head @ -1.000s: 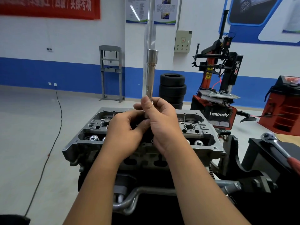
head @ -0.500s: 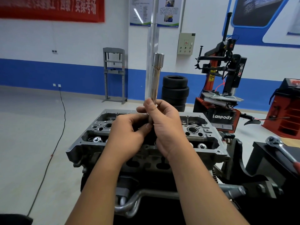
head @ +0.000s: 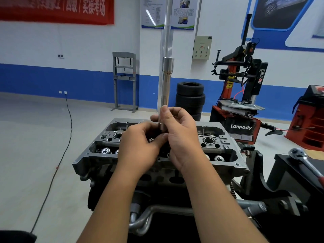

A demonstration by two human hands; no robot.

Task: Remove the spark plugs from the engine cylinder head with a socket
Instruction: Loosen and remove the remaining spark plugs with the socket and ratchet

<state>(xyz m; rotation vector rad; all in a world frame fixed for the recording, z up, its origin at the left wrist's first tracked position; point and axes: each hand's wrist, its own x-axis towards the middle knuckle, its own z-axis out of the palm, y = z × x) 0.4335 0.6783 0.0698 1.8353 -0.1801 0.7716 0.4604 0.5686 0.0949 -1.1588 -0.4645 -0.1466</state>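
Chrome deep socket [head: 165, 88] held upright above the cylinder head [head: 175, 155], wide drive end up, roughly over the middle of the head, not touching it. R hand [head: 182, 137] wraps the socket's lower end, thumb and fingers curled round it. L hand [head: 140, 146] comes in from the left, fingers curled, thumb and fingertips pinching at something at the socket's bottom end; what exactly it pinches is hidden behind both hands, can't tell. Hands touch each other at the thumbs. No spark plug clearly visible.

Cyl head is grey cast alu, sits on a black engine stand [head: 263, 190], valve springs and plug wells exposed on the L and R sides, centre blocked by the hands. Metal pipe [head: 150, 218] bends below the head at front.

Ratchet wrench [head: 305, 162] w/ red grip lies on a black box at far right, well apart from both hands, untouched.

Bg: stack of tyres [head: 190, 99] behind the head, red/black tyre changer [head: 242, 95] marked "Lanpody" to the right, red wheel balancer [head: 310, 120] at the right edge, grey shop press frame [head: 124, 81] by the wall, red banner [head: 56, 9] top left, posters and a beige control box [head: 201, 48] on the wall. Black cable [head: 64, 141] runs across the floor from a wall outlet at left. White wall w/ blue band, pale floor.
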